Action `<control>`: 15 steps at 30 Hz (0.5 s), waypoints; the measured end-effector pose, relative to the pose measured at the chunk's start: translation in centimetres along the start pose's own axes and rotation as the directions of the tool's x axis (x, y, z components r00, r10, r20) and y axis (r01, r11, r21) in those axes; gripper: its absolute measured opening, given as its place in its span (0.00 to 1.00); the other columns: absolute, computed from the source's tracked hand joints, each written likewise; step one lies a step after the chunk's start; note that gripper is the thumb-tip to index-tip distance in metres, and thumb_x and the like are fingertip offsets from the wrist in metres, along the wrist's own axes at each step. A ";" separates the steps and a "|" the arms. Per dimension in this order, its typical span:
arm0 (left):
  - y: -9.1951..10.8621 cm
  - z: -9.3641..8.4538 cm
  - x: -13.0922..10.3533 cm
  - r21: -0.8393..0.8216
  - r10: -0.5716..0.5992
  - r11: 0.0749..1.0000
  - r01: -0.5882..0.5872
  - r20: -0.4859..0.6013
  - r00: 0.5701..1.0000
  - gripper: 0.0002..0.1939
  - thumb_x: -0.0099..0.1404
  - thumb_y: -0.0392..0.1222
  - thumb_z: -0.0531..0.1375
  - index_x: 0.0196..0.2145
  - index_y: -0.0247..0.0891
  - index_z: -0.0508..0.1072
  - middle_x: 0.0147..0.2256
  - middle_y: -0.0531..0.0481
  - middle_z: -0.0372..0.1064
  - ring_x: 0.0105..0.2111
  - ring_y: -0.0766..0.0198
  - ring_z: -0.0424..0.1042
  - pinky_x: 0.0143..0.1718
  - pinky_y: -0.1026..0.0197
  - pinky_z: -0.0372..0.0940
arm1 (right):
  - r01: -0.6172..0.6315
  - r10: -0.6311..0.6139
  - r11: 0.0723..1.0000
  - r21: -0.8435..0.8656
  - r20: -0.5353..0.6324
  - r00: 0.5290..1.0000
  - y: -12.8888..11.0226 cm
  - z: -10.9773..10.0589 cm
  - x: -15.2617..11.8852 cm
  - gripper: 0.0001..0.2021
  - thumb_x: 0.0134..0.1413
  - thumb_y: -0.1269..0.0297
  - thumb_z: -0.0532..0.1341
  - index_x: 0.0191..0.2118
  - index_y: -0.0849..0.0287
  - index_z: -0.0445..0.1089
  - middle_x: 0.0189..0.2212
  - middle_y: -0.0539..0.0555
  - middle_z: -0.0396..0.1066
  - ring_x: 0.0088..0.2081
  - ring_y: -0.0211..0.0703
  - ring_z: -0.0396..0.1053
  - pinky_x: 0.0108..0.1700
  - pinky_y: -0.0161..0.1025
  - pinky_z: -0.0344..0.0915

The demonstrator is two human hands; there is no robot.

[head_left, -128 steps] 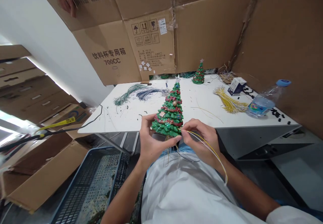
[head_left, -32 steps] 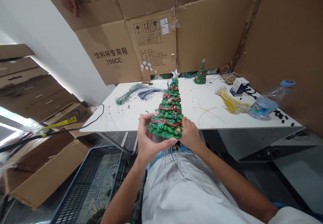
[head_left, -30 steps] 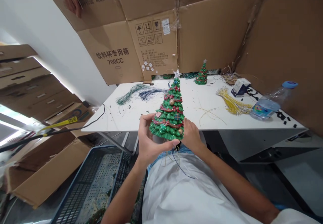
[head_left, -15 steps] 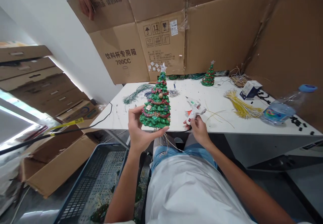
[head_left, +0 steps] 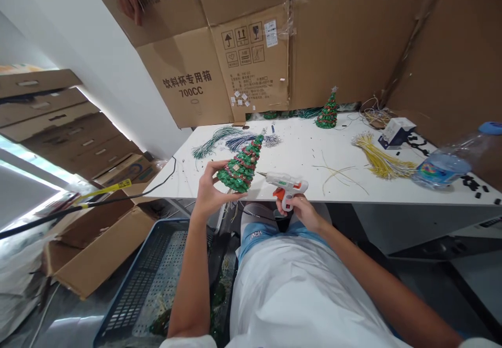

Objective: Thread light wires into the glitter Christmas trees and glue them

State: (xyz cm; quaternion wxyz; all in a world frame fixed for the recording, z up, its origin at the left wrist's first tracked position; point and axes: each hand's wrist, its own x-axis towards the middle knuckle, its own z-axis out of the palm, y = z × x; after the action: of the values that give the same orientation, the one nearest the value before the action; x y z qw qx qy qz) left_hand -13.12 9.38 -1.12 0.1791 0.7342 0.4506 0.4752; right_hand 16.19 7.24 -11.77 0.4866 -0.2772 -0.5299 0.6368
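Observation:
A small green Christmas tree figurine (head_left: pixel 242 166) with red garlands and a star on top is held by its base in my left hand (head_left: pixel 214 194), above the table's front edge. It leans with its top to the right. My right hand (head_left: pixel 301 208) is wrapped round the handle of a white hot glue gun (head_left: pixel 288 185) with an orange trigger. The gun's nozzle points left, close to the tree's right side; whether it touches cannot be made out. Thin wires hang below the tree's base.
On the white table (head_left: pixel 298 152) lie green wires (head_left: pixel 215 141), blue wires (head_left: pixel 241 141), a yellow wire bundle (head_left: pixel 378 160), a small box (head_left: pixel 396 132) and a water bottle (head_left: pixel 441 167). A second tree (head_left: pixel 327 113) stands behind. Cardboard (head_left: pixel 337 39) walls the back; a blue crate (head_left: pixel 129 290) sits at lower left.
The tree has tipped over to the right and come slightly lower. The glue gun has turned from pointing up to pointing left and moved towards the tree.

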 end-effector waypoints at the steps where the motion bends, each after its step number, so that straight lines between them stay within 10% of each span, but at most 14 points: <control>1: 0.1 0.0 0.0 0.015 -0.001 1.000 0.001 0.018 1.000 0.47 0.46 0.54 0.86 0.58 0.44 0.72 0.61 0.39 0.75 0.63 0.45 0.76 0.58 0.47 0.79 | -0.001 0.001 1.000 -0.005 0.006 1.000 0.2 0.1 0.0 0.18 0.61 0.49 0.63 0.46 0.58 0.77 0.28 0.52 0.74 0.29 0.45 0.67 0.32 0.43 0.65; 15: 0.4 0.0 0.0 0.063 -0.069 0.996 0.068 0.022 0.997 0.46 0.44 0.54 0.85 0.56 0.44 0.72 0.56 0.42 0.77 0.58 0.49 0.79 0.47 0.55 0.80 | -0.007 0.003 0.990 -0.139 -0.029 1.000 0.1 0.2 -0.1 0.23 0.66 0.38 0.67 0.40 0.58 0.76 0.23 0.45 0.63 0.25 0.39 0.59 0.30 0.40 0.55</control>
State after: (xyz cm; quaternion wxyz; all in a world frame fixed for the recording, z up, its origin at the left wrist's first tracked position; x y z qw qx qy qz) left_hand -12.89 9.20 -0.86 0.1779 0.7292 0.4880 0.4456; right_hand 15.99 7.10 -11.85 0.4720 -0.3211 -0.5652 0.5955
